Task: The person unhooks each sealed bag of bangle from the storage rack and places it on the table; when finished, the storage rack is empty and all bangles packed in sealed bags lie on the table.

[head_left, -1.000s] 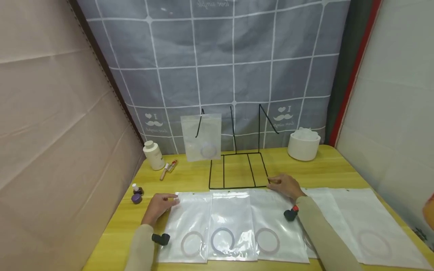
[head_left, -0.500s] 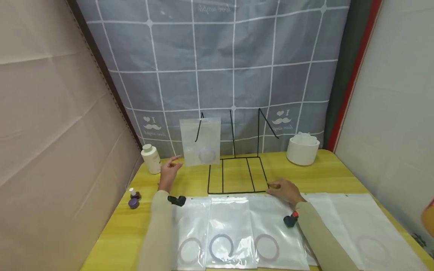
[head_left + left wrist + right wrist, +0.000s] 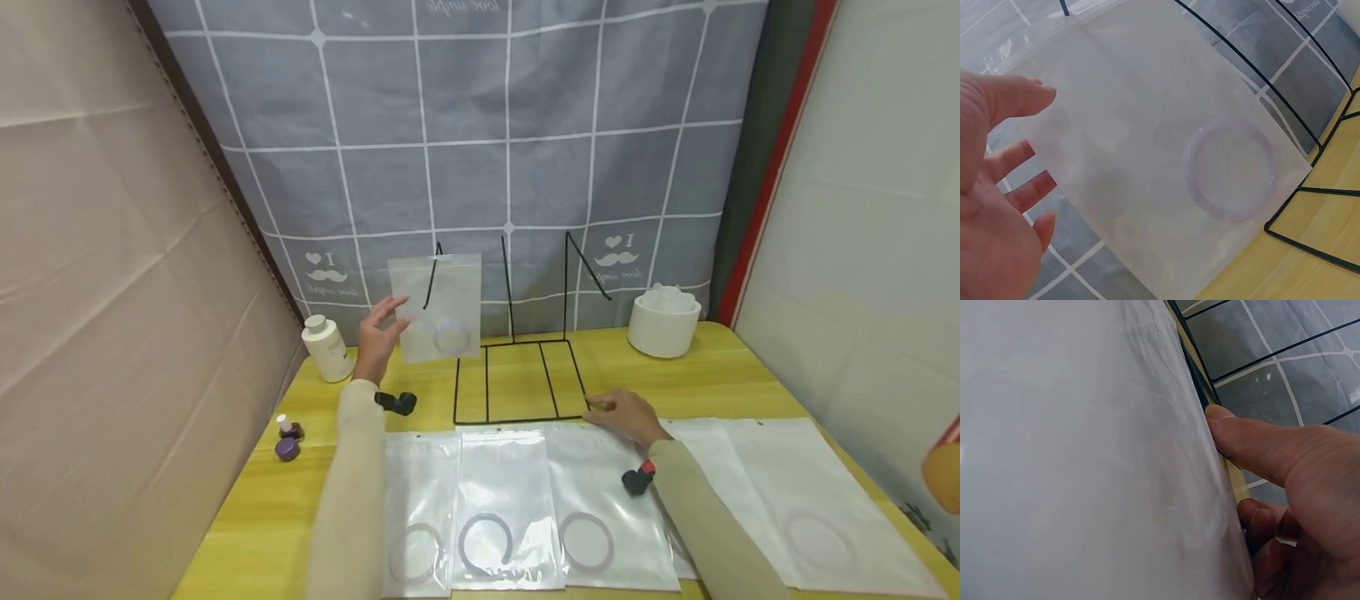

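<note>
A clear zip bag (image 3: pixel 459 287) with a pale lilac ring (image 3: pixel 1192 169) inside hangs from the left hook of a black wire rack (image 3: pixel 517 421). My left hand (image 3: pixel 378 340) is at the bag's left edge, thumb and fingers spread apart with nothing gripped between them. My right hand (image 3: pixel 628 415) pinches the rack's front right corner, thumb along the wire; in the right wrist view a plastic bag (image 3: pixel 1072 450) covers much of the picture. Flat in front of the rack lie more bags, among them a middle bag (image 3: pixel 501 475) holding a bluish ring (image 3: pixel 463 546).
A white bottle (image 3: pixel 327 350), a small dark bottle (image 3: pixel 291 430) and a purple lid (image 3: pixel 287 449) stand on the left of the yellow table (image 3: pixel 247 533). At the back right is a white round container (image 3: pixel 663 325). A grey checked cloth (image 3: pixel 465 183) hangs behind.
My left hand has left the leftmost flat bag and moved forward and up to the hanging bag. The right hand keeps its hold on the rack's corner.
</note>
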A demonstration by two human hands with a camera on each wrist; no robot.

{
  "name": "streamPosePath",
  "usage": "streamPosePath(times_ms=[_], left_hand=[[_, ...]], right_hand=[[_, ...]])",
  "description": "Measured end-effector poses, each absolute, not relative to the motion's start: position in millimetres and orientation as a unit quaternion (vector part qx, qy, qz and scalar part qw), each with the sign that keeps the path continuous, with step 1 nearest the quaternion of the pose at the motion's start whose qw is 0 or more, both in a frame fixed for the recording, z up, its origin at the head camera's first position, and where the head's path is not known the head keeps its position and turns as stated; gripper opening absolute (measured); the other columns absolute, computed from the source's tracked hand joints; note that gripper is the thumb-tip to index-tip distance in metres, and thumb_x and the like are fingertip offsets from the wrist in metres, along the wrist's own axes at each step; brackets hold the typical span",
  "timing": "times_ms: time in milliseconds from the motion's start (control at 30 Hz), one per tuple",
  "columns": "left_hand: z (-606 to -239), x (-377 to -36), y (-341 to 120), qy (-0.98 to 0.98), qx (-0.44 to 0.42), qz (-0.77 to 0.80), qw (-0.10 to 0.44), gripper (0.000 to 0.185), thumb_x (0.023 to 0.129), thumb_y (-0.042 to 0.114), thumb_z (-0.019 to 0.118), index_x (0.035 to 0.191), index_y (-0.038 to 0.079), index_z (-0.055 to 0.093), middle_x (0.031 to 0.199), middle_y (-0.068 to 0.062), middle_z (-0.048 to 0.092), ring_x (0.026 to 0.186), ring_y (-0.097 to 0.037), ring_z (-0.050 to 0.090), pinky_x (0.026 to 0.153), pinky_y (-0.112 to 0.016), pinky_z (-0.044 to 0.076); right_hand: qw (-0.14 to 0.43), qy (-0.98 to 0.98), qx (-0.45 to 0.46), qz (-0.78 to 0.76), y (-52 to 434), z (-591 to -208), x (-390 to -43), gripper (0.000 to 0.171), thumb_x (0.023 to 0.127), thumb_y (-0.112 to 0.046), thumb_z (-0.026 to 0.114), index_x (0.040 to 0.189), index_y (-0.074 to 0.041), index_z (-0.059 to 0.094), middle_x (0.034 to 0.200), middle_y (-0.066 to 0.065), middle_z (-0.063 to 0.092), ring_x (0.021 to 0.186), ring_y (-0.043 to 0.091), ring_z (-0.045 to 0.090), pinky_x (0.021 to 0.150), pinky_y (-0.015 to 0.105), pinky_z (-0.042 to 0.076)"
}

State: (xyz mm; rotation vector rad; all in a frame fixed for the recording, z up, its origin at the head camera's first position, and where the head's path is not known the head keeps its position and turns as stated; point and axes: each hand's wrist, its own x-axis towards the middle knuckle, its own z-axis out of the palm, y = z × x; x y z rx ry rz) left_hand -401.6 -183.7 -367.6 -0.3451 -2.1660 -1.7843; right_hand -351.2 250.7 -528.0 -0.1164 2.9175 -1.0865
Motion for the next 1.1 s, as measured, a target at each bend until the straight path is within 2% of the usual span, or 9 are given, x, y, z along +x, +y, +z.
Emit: streamPosePath(times_ms=[100, 200, 300, 433, 533, 667, 767, 900, 1100], left_hand=[[-365, -404, -182, -0.757, -0.126, -0.621, 0.161, 0.040, 0.096, 0.003, 0.066, 0.136, -0.001, 0.062, 0.152, -0.017, 0.046, 0.134, -0.036, 0.045, 0.108, -0.046, 0.039], [-363, -405, -180, -0.760, -0.127, -0.615, 0.168, 0.038, 0.095, 0.003, 0.067, 0.133, -0.001, 0.064, 0.146, -0.016, 0.054, 0.120, -0.026, 0.051, 0.100, -0.034, 0.042], [-362, -408, -177, -0.764, -0.130, -0.609, 0.171, 0.037, 0.095, 0.003, 0.067, 0.131, -0.002, 0.065, 0.138, -0.019, 0.060, 0.105, -0.015, 0.052, 0.090, -0.024, 0.042], [-373, -422, -181, -0.760, -0.137, -0.609, 0.179, 0.037, 0.095, 0.008, 0.070, 0.131, 0.004, 0.068, 0.120, -0.016, 0.065, 0.087, -0.010, 0.045, 0.077, -0.021, 0.040], [-380, -432, -183, -0.756, -0.143, -0.610, 0.190, 0.037, 0.093, 0.013, 0.073, 0.130, 0.009, 0.070, 0.124, -0.009, 0.067, 0.087, -0.011, 0.044, 0.075, -0.020, 0.040], [-377, -432, -180, -0.742, -0.157, -0.617, 0.210, 0.037, 0.091, 0.009, 0.075, 0.127, 0.005, 0.071, 0.133, -0.013, 0.065, 0.086, -0.009, 0.049, 0.072, -0.017, 0.043], [-375, -426, -180, -0.732, -0.161, -0.625, 0.219, 0.036, 0.090, 0.008, 0.076, 0.125, 0.002, 0.071, 0.116, -0.012, 0.072, 0.073, -0.005, 0.051, 0.064, -0.016, 0.044], [-375, -417, -183, -0.722, -0.155, -0.641, 0.208, 0.035, 0.089, 0.007, 0.077, 0.123, 0.001, 0.072, 0.096, -0.005, 0.073, 0.069, -0.002, 0.054, 0.062, -0.017, 0.046], [-374, -402, -190, -0.707, -0.163, -0.659, 0.198, 0.035, 0.089, 0.000, 0.075, 0.122, -0.007, 0.069, 0.112, -0.012, 0.074, 0.074, -0.002, 0.060, 0.066, -0.018, 0.048]], right_hand=[[0.013, 0.937, -0.039, -0.347, 252, -530, -351, 0.052, 0.084, -0.048, 0.079, 0.127, -0.020, 0.073, 0.115, 0.007, 0.071, 0.088, 0.017, 0.058, 0.074, 0.037, 0.048], [0.012, 0.938, -0.038, -0.345, 252, -533, -351, 0.054, 0.083, -0.051, 0.079, 0.127, -0.021, 0.073, 0.114, 0.006, 0.070, 0.089, 0.017, 0.059, 0.075, 0.038, 0.049], [0.011, 0.937, -0.035, -0.347, 252, -534, -351, 0.054, 0.083, -0.051, 0.079, 0.127, -0.021, 0.073, 0.113, 0.006, 0.070, 0.089, 0.017, 0.059, 0.075, 0.038, 0.048], [0.014, 0.936, -0.033, -0.351, 251, -532, -350, 0.054, 0.083, -0.050, 0.079, 0.127, -0.020, 0.073, 0.110, 0.005, 0.069, 0.087, 0.018, 0.057, 0.072, 0.036, 0.047], [0.016, 0.936, -0.030, -0.349, 251, -531, -350, 0.053, 0.083, -0.050, 0.079, 0.127, -0.020, 0.073, 0.109, 0.005, 0.068, 0.088, 0.018, 0.057, 0.073, 0.036, 0.046], [0.017, 0.937, -0.030, -0.346, 252, -530, -351, 0.053, 0.084, -0.050, 0.078, 0.128, -0.020, 0.072, 0.109, 0.006, 0.068, 0.089, 0.019, 0.057, 0.074, 0.037, 0.047], [0.015, 0.937, -0.033, -0.348, 252, -528, -349, 0.053, 0.084, -0.049, 0.079, 0.128, -0.020, 0.072, 0.111, 0.007, 0.069, 0.090, 0.019, 0.058, 0.074, 0.038, 0.047], [0.018, 0.936, -0.027, -0.351, 251, -527, -346, 0.054, 0.083, -0.050, 0.079, 0.128, -0.021, 0.072, 0.114, 0.008, 0.069, 0.092, 0.020, 0.059, 0.076, 0.039, 0.048], [0.019, 0.935, -0.027, -0.353, 249, -526, -341, 0.056, 0.083, -0.052, 0.079, 0.128, -0.020, 0.072, 0.118, 0.010, 0.068, 0.092, 0.020, 0.059, 0.076, 0.039, 0.048]])
